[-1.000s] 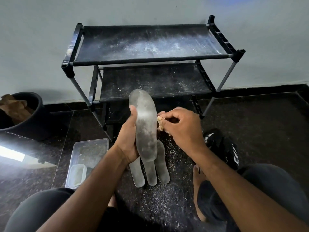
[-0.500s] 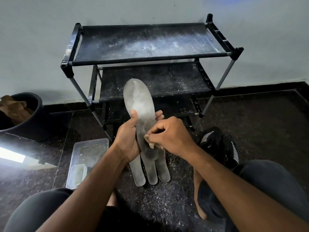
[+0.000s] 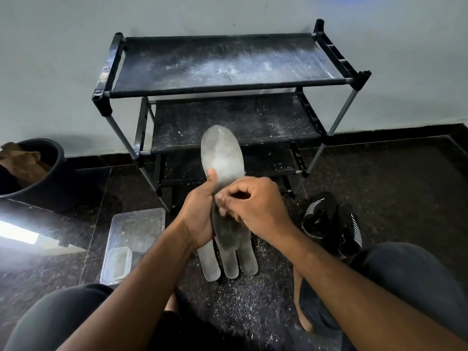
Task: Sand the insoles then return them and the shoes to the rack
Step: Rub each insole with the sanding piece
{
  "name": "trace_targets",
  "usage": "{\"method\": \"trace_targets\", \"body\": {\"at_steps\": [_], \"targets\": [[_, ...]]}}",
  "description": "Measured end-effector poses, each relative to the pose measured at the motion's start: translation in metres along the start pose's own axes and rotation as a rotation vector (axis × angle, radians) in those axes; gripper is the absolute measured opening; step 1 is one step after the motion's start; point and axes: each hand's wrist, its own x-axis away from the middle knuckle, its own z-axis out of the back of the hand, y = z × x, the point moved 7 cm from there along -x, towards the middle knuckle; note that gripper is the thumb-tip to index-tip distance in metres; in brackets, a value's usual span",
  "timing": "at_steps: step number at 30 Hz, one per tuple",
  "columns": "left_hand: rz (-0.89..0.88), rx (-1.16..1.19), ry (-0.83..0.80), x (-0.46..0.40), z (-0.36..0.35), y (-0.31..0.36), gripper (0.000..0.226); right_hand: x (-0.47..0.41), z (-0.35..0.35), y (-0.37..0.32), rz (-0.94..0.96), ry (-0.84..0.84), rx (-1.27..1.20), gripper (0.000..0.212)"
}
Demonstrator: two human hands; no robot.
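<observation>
Head view shows the left hand [image 3: 200,219] gripping a dusty grey foam insole [image 3: 222,158] upright while the right hand [image 3: 255,206] pinches a small tan abrasive scrap [image 3: 224,211] against it.

sandpaper [image 3: 229,211]: blurred, perhaps hidden by right hand [image 3: 255,209] | bucket [image 3: 43,178]: cut off

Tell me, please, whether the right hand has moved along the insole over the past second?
Yes. The right hand has slid down the held insole, from beside its middle toward the heel, away from the rack.
</observation>
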Motion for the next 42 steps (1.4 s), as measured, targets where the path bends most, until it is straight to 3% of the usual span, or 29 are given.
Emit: {"method": "trace_targets", "body": {"at_steps": [3,10,16,22,30,35,38,42], "targets": [[-0.016,0.071,-0.028,0.001,-0.009,0.000,0.065,-0.004,0.012,-0.007,0.142,0.196,0.193,0.005],[-0.029,0.030,-0.013,-0.004,0.001,0.000,0.071,0.006,-0.016,-0.011,0.137,-0.079,0.217,0.014],[-0.031,0.115,-0.082,0.002,-0.015,0.005,0.064,-0.006,0.013,-0.008,0.157,0.189,0.209,0.008],[-0.030,0.067,0.011,-0.001,-0.002,0.003,0.065,0.009,-0.019,-0.013,0.219,0.007,0.220,0.010],[-0.021,0.142,-0.073,0.004,-0.005,0.006,0.068,-0.005,0.009,0.004,0.274,0.144,0.521,0.007],[0.004,0.123,-0.031,0.006,-0.007,0.005,0.066,0.008,-0.018,-0.016,0.433,0.060,0.542,0.011],[-0.005,0.082,0.010,0.009,-0.009,0.005,0.061,0.005,-0.021,-0.010,0.421,0.018,0.619,0.013],[-0.018,0.066,0.029,0.010,-0.009,0.005,0.059,-0.001,-0.005,-0.004,0.380,0.100,0.684,0.012]]}}
